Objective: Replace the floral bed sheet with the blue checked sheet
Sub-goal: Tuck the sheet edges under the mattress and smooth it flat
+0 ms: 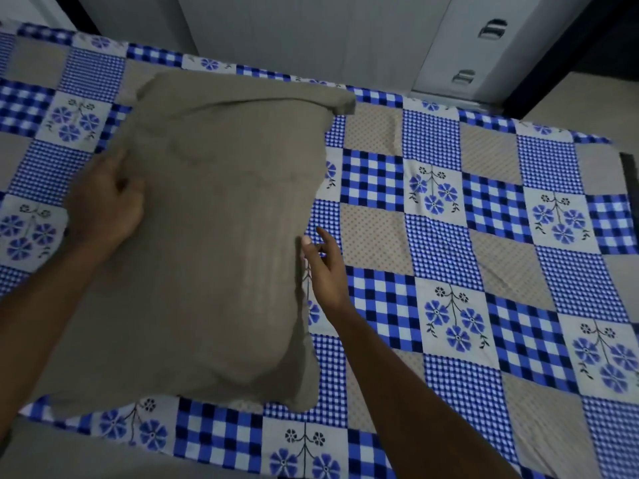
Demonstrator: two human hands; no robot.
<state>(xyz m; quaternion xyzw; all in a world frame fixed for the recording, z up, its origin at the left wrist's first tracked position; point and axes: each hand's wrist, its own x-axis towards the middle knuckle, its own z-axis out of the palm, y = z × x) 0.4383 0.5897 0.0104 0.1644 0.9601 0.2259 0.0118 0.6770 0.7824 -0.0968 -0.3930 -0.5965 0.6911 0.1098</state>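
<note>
From my feed, the blue checked sheet (449,236) with its flower and dotted patches lies spread over the whole mattress, fairly flat, with a few soft creases on the far right. I see no other sheet anywhere in view, so I judge the swap itself done and the work down to dressing the bed. What is left looks like setting the pillow and perhaps smoothing or tucking the near edge, which I cannot see properly.

The taupe pillow (221,236) is over the left half of the sheet. My left hand (103,202) grips its left edge, fingers curled into the fabric. My right hand (326,271) is spread and relaxed, holding nothing, its thumb at the pillow's right side.

Beyond the bed stands a white wardrobe (449,46).
</note>
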